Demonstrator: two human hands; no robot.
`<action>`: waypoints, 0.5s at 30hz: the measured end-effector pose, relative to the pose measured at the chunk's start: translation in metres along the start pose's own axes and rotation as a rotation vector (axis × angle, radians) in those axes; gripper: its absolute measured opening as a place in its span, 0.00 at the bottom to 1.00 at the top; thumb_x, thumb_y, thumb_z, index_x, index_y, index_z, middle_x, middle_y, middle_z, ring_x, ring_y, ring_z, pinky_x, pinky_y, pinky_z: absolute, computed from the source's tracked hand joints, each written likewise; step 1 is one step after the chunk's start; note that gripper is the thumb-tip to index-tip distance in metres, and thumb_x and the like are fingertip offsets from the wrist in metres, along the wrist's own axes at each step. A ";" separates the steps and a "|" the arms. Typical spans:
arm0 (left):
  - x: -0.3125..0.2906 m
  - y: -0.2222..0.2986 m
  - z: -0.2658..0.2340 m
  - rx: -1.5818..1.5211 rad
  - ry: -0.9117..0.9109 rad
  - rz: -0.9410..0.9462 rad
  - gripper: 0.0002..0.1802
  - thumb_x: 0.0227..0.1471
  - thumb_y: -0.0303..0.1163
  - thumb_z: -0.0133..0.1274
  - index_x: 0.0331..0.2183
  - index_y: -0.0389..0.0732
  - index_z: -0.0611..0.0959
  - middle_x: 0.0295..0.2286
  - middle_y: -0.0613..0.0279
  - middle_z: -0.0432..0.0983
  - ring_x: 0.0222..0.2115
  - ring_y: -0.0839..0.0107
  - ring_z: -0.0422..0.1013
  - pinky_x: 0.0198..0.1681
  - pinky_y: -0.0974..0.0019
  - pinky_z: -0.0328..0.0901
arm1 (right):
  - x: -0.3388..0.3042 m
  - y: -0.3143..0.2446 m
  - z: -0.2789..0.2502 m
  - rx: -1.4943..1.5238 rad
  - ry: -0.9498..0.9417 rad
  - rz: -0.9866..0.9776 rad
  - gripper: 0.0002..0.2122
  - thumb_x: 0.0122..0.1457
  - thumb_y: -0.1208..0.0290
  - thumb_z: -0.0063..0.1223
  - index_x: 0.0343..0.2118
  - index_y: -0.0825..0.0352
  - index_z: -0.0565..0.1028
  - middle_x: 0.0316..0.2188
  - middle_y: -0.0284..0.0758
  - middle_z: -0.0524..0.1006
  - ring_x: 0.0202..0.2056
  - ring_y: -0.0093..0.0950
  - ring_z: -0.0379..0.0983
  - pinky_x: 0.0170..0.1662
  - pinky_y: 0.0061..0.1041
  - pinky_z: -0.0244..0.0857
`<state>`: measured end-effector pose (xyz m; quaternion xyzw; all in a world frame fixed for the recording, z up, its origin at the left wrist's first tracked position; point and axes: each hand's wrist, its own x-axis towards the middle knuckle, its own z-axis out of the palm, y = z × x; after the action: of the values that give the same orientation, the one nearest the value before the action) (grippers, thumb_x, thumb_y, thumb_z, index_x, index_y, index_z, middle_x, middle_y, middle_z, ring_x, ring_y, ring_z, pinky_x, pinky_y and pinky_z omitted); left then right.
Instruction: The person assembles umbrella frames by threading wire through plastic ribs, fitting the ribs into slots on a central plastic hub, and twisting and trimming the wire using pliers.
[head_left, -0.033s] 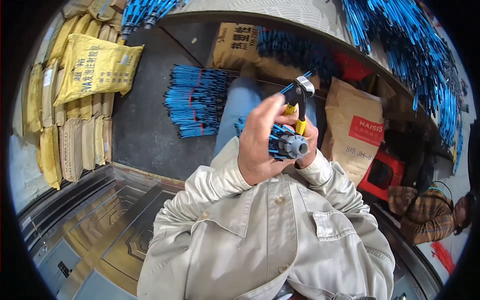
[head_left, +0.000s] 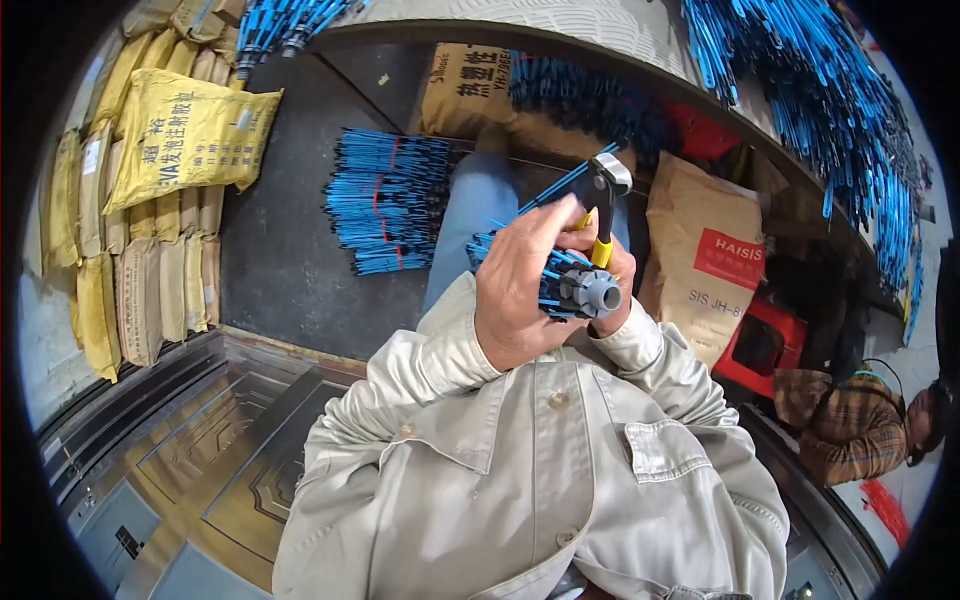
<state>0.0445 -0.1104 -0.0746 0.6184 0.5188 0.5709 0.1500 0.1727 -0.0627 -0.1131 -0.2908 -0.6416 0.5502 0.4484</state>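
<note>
My left hand (head_left: 512,275) is wrapped round a folded rib frame (head_left: 560,288), like an umbrella's. Its thin blue ribs and black joints gather at a grey notched hub (head_left: 602,295) that points toward my chest. In my right hand (head_left: 620,272) is a pair of pliers (head_left: 602,190) with yellow grips and a dark head, jaws upward. A long blue rib (head_left: 556,187) slants up from my left fingers to the side of the pliers' head. My left fingers hide one grip in part. Most of my right fingers are behind the frame.
Tied bundles of blue ribs (head_left: 385,200) lie left of my leg. Yellow sacks (head_left: 190,140) are stacked at far left. A brown paper sack (head_left: 700,260) stands at right, near a red plastic stool (head_left: 770,340). The table (head_left: 600,25) above bears blue rib heaps (head_left: 850,120). Another person (head_left: 860,430) is at far right.
More of the blue rib's length shows between my left fingers and the pliers' head. My left fingers have shifted slightly, and less of one yellow grip shows.
</note>
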 end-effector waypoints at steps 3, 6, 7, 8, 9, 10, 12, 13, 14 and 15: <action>0.000 0.001 -0.003 0.039 -0.123 0.014 0.38 0.33 0.31 0.67 0.47 0.31 0.67 0.36 0.53 0.73 0.39 0.63 0.71 0.41 0.64 0.66 | -0.005 -0.001 0.004 0.034 0.026 0.001 0.07 0.48 0.80 0.56 0.32 0.72 0.75 0.33 0.37 0.71 0.35 0.30 0.68 0.39 0.26 0.62; 0.002 0.002 -0.013 -0.021 -0.146 -0.004 0.31 0.35 0.25 0.63 0.44 0.32 0.70 0.35 0.54 0.74 0.39 0.63 0.71 0.41 0.64 0.67 | -0.002 -0.009 0.004 -0.052 -0.010 -0.066 0.07 0.49 0.80 0.55 0.32 0.73 0.75 0.33 0.38 0.72 0.35 0.31 0.69 0.39 0.27 0.63; 0.002 0.001 -0.020 -0.099 -0.111 -0.102 0.28 0.35 0.24 0.62 0.42 0.33 0.72 0.34 0.55 0.75 0.38 0.63 0.72 0.41 0.63 0.66 | 0.001 -0.014 0.002 -0.167 -0.053 -0.132 0.07 0.49 0.80 0.54 0.33 0.73 0.75 0.34 0.38 0.72 0.34 0.31 0.69 0.39 0.27 0.63; 0.002 -0.001 -0.026 -0.180 -0.079 -0.196 0.25 0.35 0.23 0.61 0.40 0.34 0.73 0.32 0.55 0.76 0.37 0.63 0.72 0.40 0.62 0.66 | 0.001 -0.014 -0.003 -0.285 -0.088 -0.201 0.07 0.50 0.80 0.54 0.33 0.73 0.75 0.34 0.38 0.72 0.34 0.32 0.69 0.39 0.27 0.64; 0.001 -0.003 -0.036 -0.251 -0.041 -0.292 0.22 0.35 0.22 0.60 0.38 0.34 0.74 0.31 0.56 0.77 0.36 0.64 0.73 0.40 0.61 0.66 | -0.005 -0.014 -0.007 -0.291 -0.018 -0.174 0.07 0.53 0.78 0.50 0.34 0.72 0.75 0.33 0.38 0.72 0.32 0.29 0.69 0.35 0.25 0.63; 0.000 -0.007 -0.046 -0.224 -0.039 -0.296 0.22 0.35 0.22 0.60 0.38 0.34 0.74 0.31 0.56 0.77 0.36 0.64 0.73 0.40 0.61 0.66 | -0.009 -0.012 -0.015 -0.295 0.052 -0.145 0.07 0.55 0.76 0.47 0.35 0.71 0.75 0.31 0.37 0.72 0.29 0.26 0.69 0.31 0.22 0.63; -0.005 -0.020 -0.068 -0.335 -0.085 -0.239 0.22 0.35 0.22 0.60 0.37 0.34 0.75 0.31 0.56 0.77 0.35 0.64 0.73 0.40 0.61 0.66 | -0.001 -0.005 -0.031 -0.270 0.234 -0.235 0.10 0.59 0.72 0.45 0.38 0.71 0.75 0.30 0.35 0.71 0.28 0.23 0.67 0.29 0.19 0.61; -0.006 -0.024 -0.075 -0.402 -0.115 -0.210 0.21 0.34 0.22 0.60 0.37 0.34 0.75 0.31 0.56 0.77 0.35 0.64 0.73 0.41 0.62 0.66 | 0.002 0.003 -0.040 -0.274 0.297 -0.089 0.10 0.59 0.70 0.45 0.38 0.70 0.75 0.29 0.33 0.71 0.27 0.20 0.66 0.29 0.18 0.61; -0.008 -0.023 -0.079 -0.387 -0.122 -0.216 0.21 0.34 0.22 0.60 0.37 0.34 0.75 0.31 0.56 0.77 0.35 0.64 0.73 0.41 0.62 0.66 | 0.006 0.009 -0.042 -0.279 0.356 0.059 0.11 0.60 0.68 0.45 0.39 0.70 0.75 0.28 0.31 0.71 0.27 0.17 0.65 0.28 0.17 0.60; -0.009 -0.022 -0.082 -0.352 -0.173 -0.174 0.24 0.36 0.24 0.60 0.39 0.34 0.73 0.32 0.55 0.76 0.37 0.63 0.71 0.43 0.60 0.65 | 0.011 0.015 -0.037 -0.264 0.359 0.065 0.11 0.60 0.68 0.45 0.39 0.70 0.75 0.28 0.31 0.71 0.27 0.17 0.65 0.28 0.17 0.60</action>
<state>-0.0344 -0.1420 -0.0716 0.5823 0.4475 0.5824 0.3485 0.1995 -0.0333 -0.1248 -0.4609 -0.6082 0.4149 0.4954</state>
